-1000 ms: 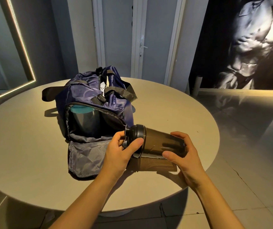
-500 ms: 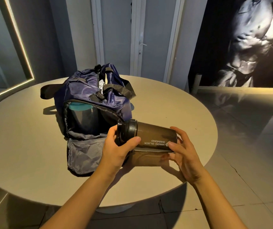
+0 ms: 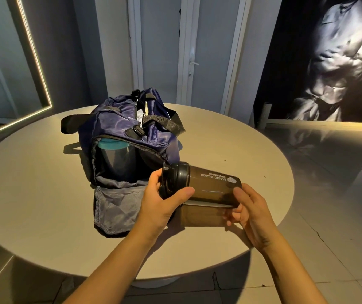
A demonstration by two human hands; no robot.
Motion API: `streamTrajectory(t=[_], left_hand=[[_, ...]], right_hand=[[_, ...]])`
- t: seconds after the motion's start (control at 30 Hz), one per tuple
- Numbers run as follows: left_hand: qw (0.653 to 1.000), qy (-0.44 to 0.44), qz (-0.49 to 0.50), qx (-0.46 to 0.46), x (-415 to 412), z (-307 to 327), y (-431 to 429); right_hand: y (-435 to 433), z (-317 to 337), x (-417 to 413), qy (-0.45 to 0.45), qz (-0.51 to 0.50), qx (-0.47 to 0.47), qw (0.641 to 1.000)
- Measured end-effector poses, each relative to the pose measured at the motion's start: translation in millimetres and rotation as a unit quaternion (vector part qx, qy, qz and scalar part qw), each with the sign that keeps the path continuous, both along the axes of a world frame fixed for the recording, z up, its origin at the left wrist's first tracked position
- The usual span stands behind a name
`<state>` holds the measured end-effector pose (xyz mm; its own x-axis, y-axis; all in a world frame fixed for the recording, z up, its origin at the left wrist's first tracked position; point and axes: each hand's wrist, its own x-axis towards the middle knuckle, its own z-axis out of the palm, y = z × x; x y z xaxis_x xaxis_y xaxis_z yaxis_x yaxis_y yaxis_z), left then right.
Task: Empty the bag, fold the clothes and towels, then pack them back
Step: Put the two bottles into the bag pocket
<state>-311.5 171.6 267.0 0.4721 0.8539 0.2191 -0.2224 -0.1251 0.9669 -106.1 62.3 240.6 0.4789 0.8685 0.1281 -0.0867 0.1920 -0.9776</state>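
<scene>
A navy duffel bag point(image 3: 129, 128) lies on the round beige table point(image 3: 33, 194), its end pocket unzipped and the grey flap point(image 3: 118, 207) folded down toward me. Inside that pocket stands a grey bottle with a teal lid point(image 3: 113, 148). White fabric shows in the bag's top opening. I hold a dark shaker bottle point(image 3: 210, 185) on its side just above the table, in front of the pocket. My left hand point(image 3: 164, 202) grips its black lid end. My right hand point(image 3: 252, 213) holds the base end, fingers curled round it.
The table's right and near edges drop to a tiled floor point(image 3: 329, 216). A white door point(image 3: 160, 51) stands behind the table. A lit mirror frame point(image 3: 33, 55) is at the left, a large dark wall picture point(image 3: 329, 58) at the right.
The shaker bottle has rolled in my hands so its printed label now faces up, and it sits slightly further left. Bag and pocket are unchanged.
</scene>
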Motion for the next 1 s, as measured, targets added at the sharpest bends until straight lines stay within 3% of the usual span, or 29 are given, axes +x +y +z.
streamTrajectory(t=[0.07,0.3,0.47,0.6,1.0], left_hand=[[1.000,-0.003,0.001,0.006,0.3,-0.4,-0.4],[1.000,-0.010,0.020,0.017,-0.2,-0.1,1.0],[0.999,-0.012,0.028,0.016,-0.6,-2.6,1.1],[0.999,-0.002,0.034,0.025,-0.2,-2.2,1.4],[0.998,-0.005,0.041,0.047,-0.7,-1.2,0.6]], right_hand=[[2.2,-1.6,-3.2,-0.030,-0.025,-0.023,0.999],[0.3,0.6,1.7,0.006,0.023,0.023,0.999],[0.0,4.2,-7.3,0.037,0.024,-0.017,0.999],[-1.4,8.4,-3.8,-0.019,0.037,-0.004,0.999],[-1.4,8.4,-6.9,-0.007,0.031,-0.019,0.999]])
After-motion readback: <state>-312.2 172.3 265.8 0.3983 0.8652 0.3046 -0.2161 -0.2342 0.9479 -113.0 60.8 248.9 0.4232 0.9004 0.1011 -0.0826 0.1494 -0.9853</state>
